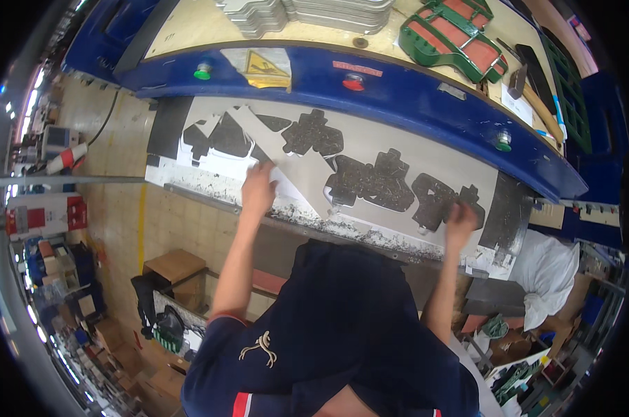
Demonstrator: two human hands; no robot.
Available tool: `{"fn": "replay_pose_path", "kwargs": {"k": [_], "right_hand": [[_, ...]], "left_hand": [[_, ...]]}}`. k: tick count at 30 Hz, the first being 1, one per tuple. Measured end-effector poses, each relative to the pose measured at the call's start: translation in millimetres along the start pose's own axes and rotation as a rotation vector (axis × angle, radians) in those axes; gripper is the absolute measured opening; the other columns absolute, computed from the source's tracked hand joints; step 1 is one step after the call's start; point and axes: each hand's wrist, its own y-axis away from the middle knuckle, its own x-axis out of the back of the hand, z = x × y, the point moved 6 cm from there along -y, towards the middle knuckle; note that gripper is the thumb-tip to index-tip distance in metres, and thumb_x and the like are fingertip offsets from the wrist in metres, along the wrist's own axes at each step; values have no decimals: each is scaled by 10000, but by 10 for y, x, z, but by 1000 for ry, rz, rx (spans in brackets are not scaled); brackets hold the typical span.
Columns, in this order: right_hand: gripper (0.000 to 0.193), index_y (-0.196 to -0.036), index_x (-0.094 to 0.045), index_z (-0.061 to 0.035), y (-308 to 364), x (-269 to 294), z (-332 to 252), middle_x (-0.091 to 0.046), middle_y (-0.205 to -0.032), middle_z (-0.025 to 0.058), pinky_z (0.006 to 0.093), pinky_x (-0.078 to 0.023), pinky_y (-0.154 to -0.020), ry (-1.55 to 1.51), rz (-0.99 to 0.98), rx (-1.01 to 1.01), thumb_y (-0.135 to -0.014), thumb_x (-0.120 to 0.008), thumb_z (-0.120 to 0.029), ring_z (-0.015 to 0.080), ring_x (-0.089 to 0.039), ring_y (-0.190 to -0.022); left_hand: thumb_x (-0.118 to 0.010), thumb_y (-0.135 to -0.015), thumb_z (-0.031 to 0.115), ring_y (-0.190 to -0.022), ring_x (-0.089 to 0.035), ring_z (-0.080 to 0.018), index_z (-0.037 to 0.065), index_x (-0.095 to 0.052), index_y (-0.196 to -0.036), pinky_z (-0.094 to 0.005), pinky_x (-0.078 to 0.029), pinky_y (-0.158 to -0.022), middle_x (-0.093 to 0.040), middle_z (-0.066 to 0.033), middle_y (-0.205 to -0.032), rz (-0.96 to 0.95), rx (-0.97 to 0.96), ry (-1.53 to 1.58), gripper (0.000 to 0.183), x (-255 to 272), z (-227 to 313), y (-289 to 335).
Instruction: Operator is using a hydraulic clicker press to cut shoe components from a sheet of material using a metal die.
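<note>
Spread on the desk (370, 231): a grey sheet (370, 135), flat probably for even support. At its strip (304, 174), left hand (259, 189); over a dark shape (471, 192), right hand (461, 221). Each grip half-curled; cannot tell any hold.

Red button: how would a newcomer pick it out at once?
Find the long blue beam above the grey cut-out sheet. Near the beam's middle, just below a small red label, sits the round red button. The other buttons, toward either end, are green.
</note>
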Motion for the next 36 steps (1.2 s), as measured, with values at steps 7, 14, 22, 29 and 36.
{"fn": "replay_pose_path", "kwargs": {"k": [7,14,22,29,36], "right_hand": [[656,-1284,-503,26,-186,170,1396,-516,-1194,295,495,-439,-928,382,-195,-227,-815,-689,-394,469,-521,-1089],[453,-1106,-566,22,-136,169,1691,-612,-984,198,432,-495,-781,102,-141,-310,-766,-763,-204,344,-616,-875],[501,-791,-622,38,-299,187,1878,-620,-689,131,379,-460,-634,-194,-126,-427,-841,-699,-454,195,-565,-656],[413,-878,-653,57,-358,265,1619,-624,-660,157,372,-449,-612,-194,-285,-402,-882,-662,-356,175,-566,-632],[382,-908,-655,27,-375,586,2266,-648,-743,227,425,-443,-615,15,-188,-287,-902,-622,-353,265,-581,-632]], "left_hand": [[-878,-528,304,-1288,-377,-418,165,-328,-1439,-493,-195,-1164,-427,-177,-1389,-190,-742,-479,1074,-177,397,-584],[-808,-567,524,-1161,-483,-357,62,-456,-1285,-484,-319,-1034,-569,-175,-1160,-296,-627,-579,923,-135,578,-547],[-832,-522,537,-1253,-449,-391,27,-366,-1288,-553,-284,-1045,-548,-193,-1223,-407,-462,-270,1031,-234,462,-495],[-628,-778,651,-723,-656,-356,55,-700,-812,-411,-522,-701,-642,-183,-664,-298,-288,-19,602,-222,500,-739],[-606,-791,660,-699,-659,-328,93,-709,-768,-420,-524,-681,-640,-142,-635,-245,-143,67,577,-619,1074,-191]]}}
